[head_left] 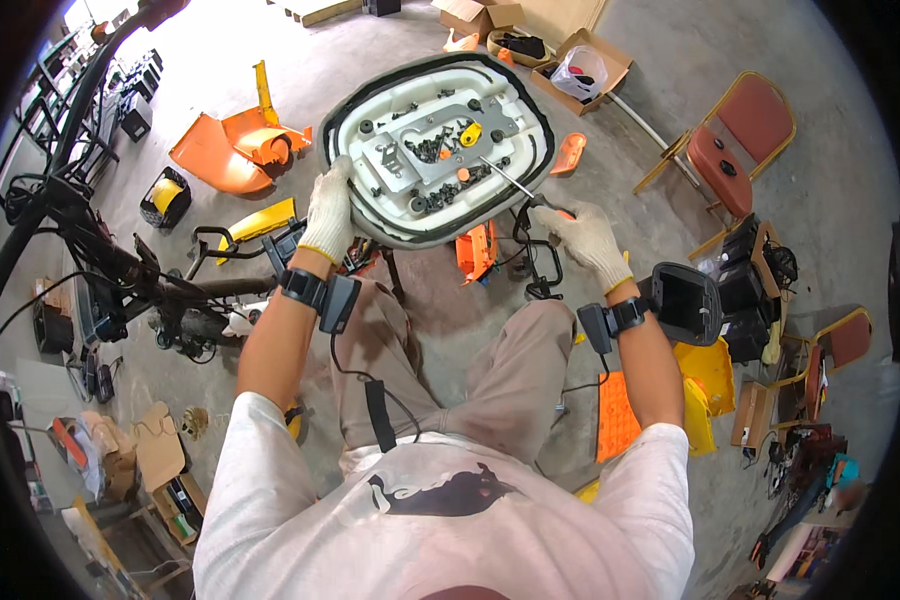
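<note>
An upturned seat pan (370,208), white plastic with a dark padded rim, is held up in front of me over my knees. My left hand (328,212), in a white knit glove, is closed on its left edge; the fingers beneath are hidden. On the pan lie a metal plate (495,122), dark screws (428,150) in loose heaps, a small yellow part (470,134) and little orange pieces (463,174). My right hand (585,240), also gloved, grips a screwdriver (510,180) at the pan's near right corner. Its tip points among the screws.
A dark bike frame (120,260) stands close on my left. Orange panels (230,150) and yellow panels (260,222) lie on the concrete floor. Chairs (735,150), a black seat-like part (685,303) and an orange mat-like piece (625,415) are right. Open cardboard boxes (610,75) stand beyond.
</note>
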Available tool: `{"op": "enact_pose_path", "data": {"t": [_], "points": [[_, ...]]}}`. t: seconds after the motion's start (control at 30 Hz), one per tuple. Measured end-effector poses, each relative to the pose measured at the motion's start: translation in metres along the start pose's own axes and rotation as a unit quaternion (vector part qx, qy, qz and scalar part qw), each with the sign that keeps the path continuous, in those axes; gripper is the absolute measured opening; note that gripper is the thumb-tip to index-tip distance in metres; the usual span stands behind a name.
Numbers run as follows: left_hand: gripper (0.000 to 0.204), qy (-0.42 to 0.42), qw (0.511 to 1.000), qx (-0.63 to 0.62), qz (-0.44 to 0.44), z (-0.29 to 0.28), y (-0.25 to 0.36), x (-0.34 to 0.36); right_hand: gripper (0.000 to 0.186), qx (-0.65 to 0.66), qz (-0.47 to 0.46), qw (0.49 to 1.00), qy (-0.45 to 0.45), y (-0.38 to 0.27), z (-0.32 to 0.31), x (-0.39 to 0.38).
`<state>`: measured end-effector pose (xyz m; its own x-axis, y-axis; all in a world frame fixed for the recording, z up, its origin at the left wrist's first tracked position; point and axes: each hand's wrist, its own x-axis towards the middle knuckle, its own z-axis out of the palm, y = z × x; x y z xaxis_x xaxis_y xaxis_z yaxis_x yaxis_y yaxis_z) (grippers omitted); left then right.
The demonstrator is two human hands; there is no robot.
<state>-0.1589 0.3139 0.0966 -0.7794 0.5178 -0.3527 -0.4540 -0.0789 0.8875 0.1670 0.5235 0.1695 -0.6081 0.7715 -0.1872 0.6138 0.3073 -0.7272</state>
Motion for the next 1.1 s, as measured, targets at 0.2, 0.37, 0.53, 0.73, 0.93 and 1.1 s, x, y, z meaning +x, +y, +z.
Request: {"op": "enact_pose_path", "data": {"t": [0.2, 0.37, 0.53, 0.73, 0.93, 1.1], "points": [[0.050, -0.020, 0.999, 0.013, -0.033, 0.010, 0.018, -0.021, 0.045, 0.052, 0.007, 0.999, -0.009, -0.012, -0.006, -0.006], [0.042, -0.060, 0.996, 0.054, -0.031, 0.009, 0.034, -0.031, 0.045, 0.120, 0.024, 0.992, -0.021, -0.021, -0.014, -0.009], [0.082, -0.059, 0.992, 0.102, 0.036, -0.001, 0.033, 0.009, 0.048, 0.053, -0.016, 0.997, 0.050, -0.015, 0.001, -0.012], [0.036, -0.007, 0.996, 0.086, 0.039, 0.007, 0.028, 0.034, 0.046, -0.075, -0.096, 0.986, 0.111, -0.023, 0.001, -0.027], [0.039, 0.030, 0.991, 0.123, 0.034, 0.017, 0.032, 0.020, 0.049, -0.096, -0.077, 0.980, 0.157, -0.023, -0.027, -0.039], [0.049, 0.089, 0.976, 0.171, 0.104, 0.027, 0.039, 0.011, 0.050, -0.154, -0.077, 0.975, 0.142, -0.023, -0.031, -0.014]]}}
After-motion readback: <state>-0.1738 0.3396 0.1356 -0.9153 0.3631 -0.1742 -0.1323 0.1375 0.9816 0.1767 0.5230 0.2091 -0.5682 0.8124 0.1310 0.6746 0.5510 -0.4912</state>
